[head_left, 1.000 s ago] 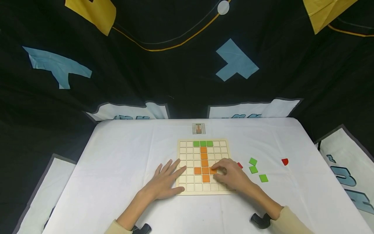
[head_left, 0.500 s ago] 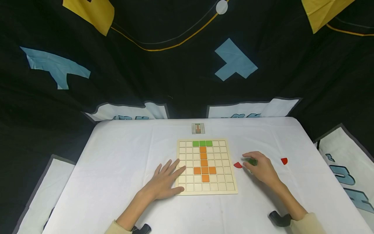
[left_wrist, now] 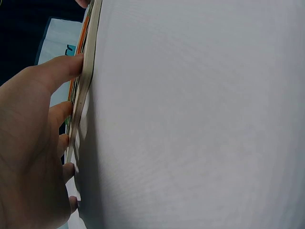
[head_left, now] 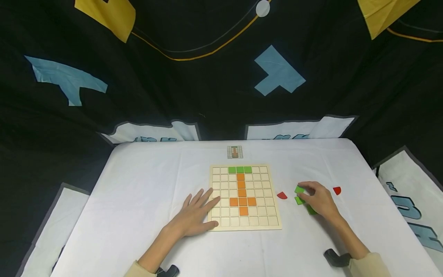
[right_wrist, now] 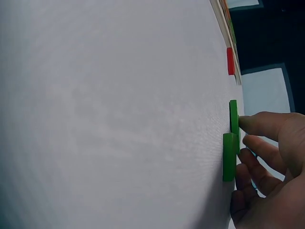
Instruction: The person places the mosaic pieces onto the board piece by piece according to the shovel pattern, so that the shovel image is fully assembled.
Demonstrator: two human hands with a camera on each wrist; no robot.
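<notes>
My left hand (head_left: 195,217) lies with spread, nearly straight fingers on the left edge of a wooden grid board (head_left: 221,229). In the left wrist view, its fingers (left_wrist: 62,71) rest along the board's side. On the board, orange squares form a cross, with an orange tile (head_left: 243,211) at its foot and a row of green tiles (head_left: 240,169) on top. To the right of the board, my right hand (head_left: 320,200) has index finger and thumb around a loose green square tile (head_left: 299,189). A second green tile (head_left: 299,200) lies just below the thumb; a third (head_left: 311,210) is partly hidden under the hand.
A red quarter-round piece (head_left: 282,195) lies beside the board's right edge, and another red piece (head_left: 337,190) is farther right. A small printed pattern card (head_left: 235,152) lies behind the board. White cloth covers the table; a dark curtain hangs beyond.
My right hand has left an orange tile on the board's right arm of the cross and moved right to the loose green tiles. The left hand stays put.
</notes>
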